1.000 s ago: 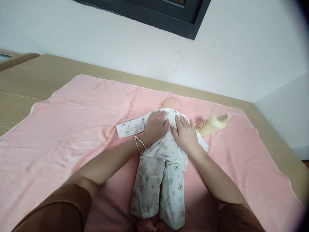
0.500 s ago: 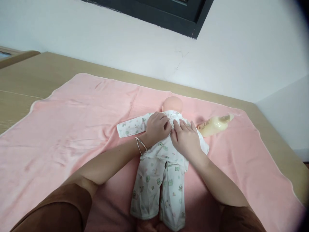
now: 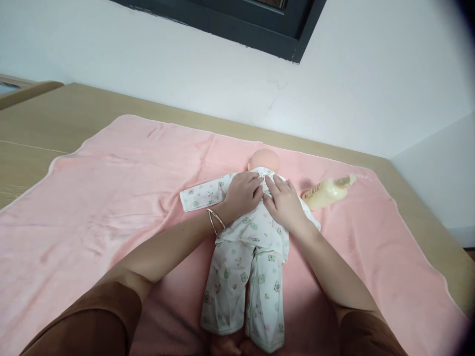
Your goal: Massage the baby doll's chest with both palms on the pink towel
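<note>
A baby doll (image 3: pixel 264 159) lies stretched out on a pink blanket (image 3: pixel 141 168), its bald head toward the wall. It wears a white printed top (image 3: pixel 256 225) and matching trousers (image 3: pixel 226 287), with its feet partly showing at the bottom. My left hand (image 3: pixel 243 192) rests on the upper part of the top, fingers extended and a silver bangle (image 3: pixel 215 221) at the wrist. Beside it, my right hand (image 3: pixel 285 200) lies flat on the top with the fingers spread. Both hands hide part of the doll's upper body.
A pale yellow pump bottle (image 3: pixel 326 193) lies on its side to the right of the doll. The blanket covers much of a wooden table (image 3: pixel 92 99), which stands against a white wall (image 3: pixel 222 74). A dark frame (image 3: pixel 237 24) is set in the wall.
My right hand has shifted slightly up and toward the left on the doll's top. My left hand remains almost in place, and the doll and bottle keep their places.
</note>
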Demonstrator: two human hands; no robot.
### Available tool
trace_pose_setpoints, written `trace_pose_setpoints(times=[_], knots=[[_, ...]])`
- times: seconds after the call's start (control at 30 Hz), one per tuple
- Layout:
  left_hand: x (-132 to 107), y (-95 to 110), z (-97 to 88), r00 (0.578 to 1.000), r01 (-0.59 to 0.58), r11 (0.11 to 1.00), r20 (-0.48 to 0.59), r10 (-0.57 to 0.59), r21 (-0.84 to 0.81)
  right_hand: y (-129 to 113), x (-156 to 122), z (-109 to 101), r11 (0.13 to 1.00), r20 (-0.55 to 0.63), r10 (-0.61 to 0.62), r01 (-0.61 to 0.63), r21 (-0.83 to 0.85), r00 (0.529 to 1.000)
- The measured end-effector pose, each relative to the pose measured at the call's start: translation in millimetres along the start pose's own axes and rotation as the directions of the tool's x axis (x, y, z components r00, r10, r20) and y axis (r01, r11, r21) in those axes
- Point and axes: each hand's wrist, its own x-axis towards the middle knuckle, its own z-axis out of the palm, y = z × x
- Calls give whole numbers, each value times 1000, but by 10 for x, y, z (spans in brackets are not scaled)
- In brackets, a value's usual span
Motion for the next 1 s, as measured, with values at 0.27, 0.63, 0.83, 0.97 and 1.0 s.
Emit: trace_pose_setpoints(times=[0.27, 0.63, 0.83, 0.97, 1.0], knots=[[-41, 44, -16, 997, -18, 999, -80, 21, 36, -201, -132, -115, 990, -78, 5, -16, -143, 997], [-12, 86, -23, 980, 192, 981, -66, -190, 28, -139, -60, 25, 987, -86, 160, -162, -16, 983], [13, 63, -4, 980, 198, 980, -24, -198, 0, -116, -44, 55, 987, -53, 162, -161, 21, 985], [17, 69, -6, 979, 203, 979, -7, -203, 10, -123, -48, 48, 986, -55, 166, -166, 16, 985], [19, 72, -8, 979, 204, 979, -2, -204, 16, -124, -48, 49, 985, -50, 170, -169, 19, 984]])
